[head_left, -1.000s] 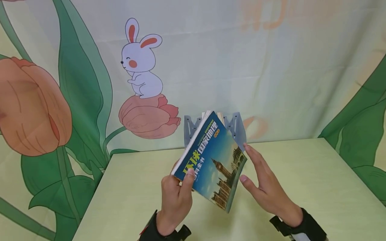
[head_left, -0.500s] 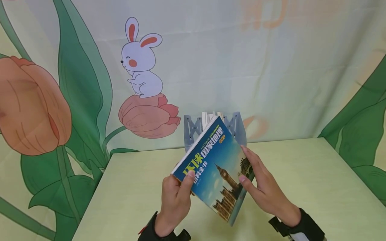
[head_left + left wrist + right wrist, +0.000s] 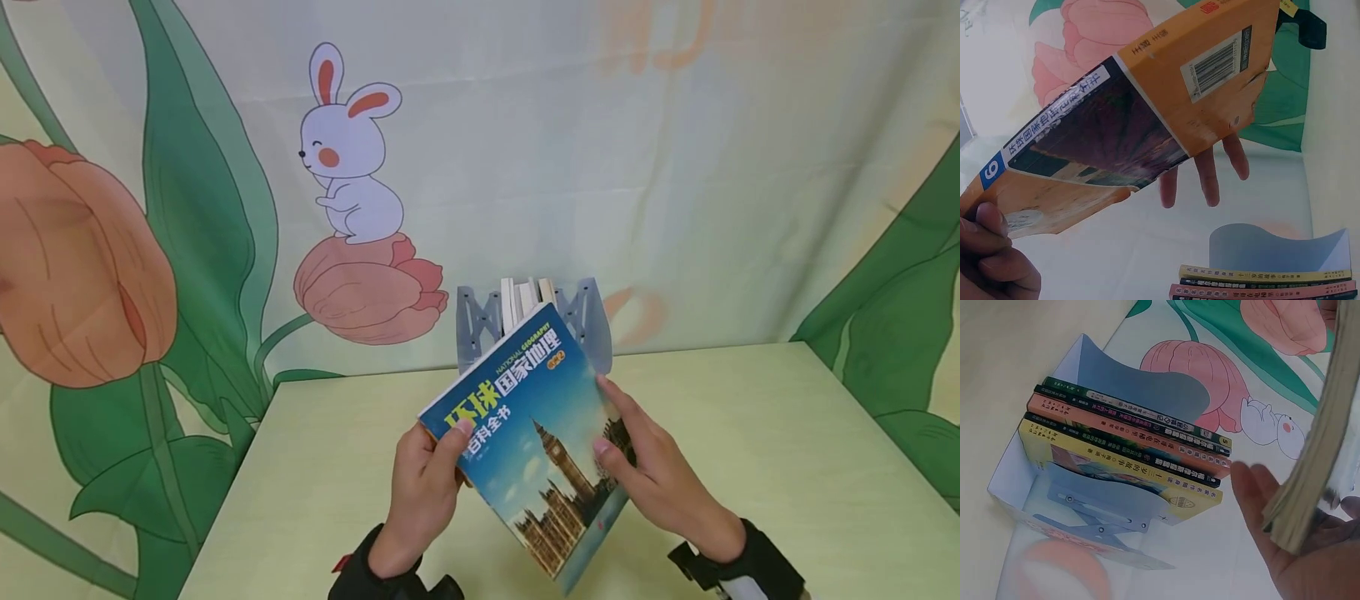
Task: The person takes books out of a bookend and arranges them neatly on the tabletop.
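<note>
A paperback book [image 3: 525,442] with a blue cover, a clock tower picture and Chinese lettering is held tilted above the table. My left hand [image 3: 429,483] grips its lower left edge, thumb on the front cover. At the right edge, my right hand [image 3: 667,475] holds it between thumb and fingers. In the left wrist view the spine and orange back cover [image 3: 1210,69] with a barcode show, and the right hand's fingertips [image 3: 1209,187] stick out past the book. The page edges [image 3: 1329,437] face the right wrist camera.
Behind the held book, a blue-grey metal book stand [image 3: 588,321] stands at the table's back edge. Several thin books [image 3: 1129,444] are lined up between its curved ends. A printed cloth [image 3: 525,167] with a rabbit and tulips hangs behind the pale table [image 3: 337,467].
The book has come down and toward me, its front cover turning more to face the camera. My right hand, beside its edge earlier, now has its thumb over the cover.
</note>
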Demonstrator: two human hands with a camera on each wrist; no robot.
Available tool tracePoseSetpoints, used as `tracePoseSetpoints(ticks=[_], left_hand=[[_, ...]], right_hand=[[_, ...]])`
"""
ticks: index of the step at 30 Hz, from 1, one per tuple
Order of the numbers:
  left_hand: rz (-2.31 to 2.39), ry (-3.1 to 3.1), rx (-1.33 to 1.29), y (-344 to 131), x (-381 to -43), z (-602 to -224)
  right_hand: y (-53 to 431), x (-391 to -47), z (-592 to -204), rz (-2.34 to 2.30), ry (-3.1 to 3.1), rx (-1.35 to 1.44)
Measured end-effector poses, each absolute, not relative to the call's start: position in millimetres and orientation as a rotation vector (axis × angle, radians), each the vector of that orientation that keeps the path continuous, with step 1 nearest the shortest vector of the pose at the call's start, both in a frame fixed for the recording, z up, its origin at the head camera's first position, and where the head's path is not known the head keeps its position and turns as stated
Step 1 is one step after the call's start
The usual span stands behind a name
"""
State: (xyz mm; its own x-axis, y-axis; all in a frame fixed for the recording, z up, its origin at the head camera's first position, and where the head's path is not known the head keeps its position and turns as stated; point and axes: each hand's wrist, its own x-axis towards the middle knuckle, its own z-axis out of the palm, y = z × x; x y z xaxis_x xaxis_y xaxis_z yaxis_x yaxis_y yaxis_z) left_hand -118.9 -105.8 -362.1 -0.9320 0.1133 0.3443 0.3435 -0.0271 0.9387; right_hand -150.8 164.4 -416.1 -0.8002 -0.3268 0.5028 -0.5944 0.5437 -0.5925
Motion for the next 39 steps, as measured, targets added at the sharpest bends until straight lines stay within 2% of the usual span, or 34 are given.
tracePoseSetpoints(ticks=[9, 21, 29, 39], left_hand=[[-2.168, -2.086, -0.538, -111.5, -125.9, -366.5], [-2.236, -2.135, -0.455, -112.6, -128.8, -367.8], [-2.332, -2.144, -0.432, -117.0, -135.0, -374.3], [-2.374, -2.147, -0.367, -117.3, -139.2, -379.0]], right_hand=[[164.0, -150.5, -418.2, 1.169, -2.43, 0.766], [167.4, -152.2, -423.3, 1.285, -2.368, 0.787], [170.2, -148.4, -420.9, 1.645, -2.432, 0.701], [166.9, -144.9, -422.0, 1.655, -2.36, 0.715]])
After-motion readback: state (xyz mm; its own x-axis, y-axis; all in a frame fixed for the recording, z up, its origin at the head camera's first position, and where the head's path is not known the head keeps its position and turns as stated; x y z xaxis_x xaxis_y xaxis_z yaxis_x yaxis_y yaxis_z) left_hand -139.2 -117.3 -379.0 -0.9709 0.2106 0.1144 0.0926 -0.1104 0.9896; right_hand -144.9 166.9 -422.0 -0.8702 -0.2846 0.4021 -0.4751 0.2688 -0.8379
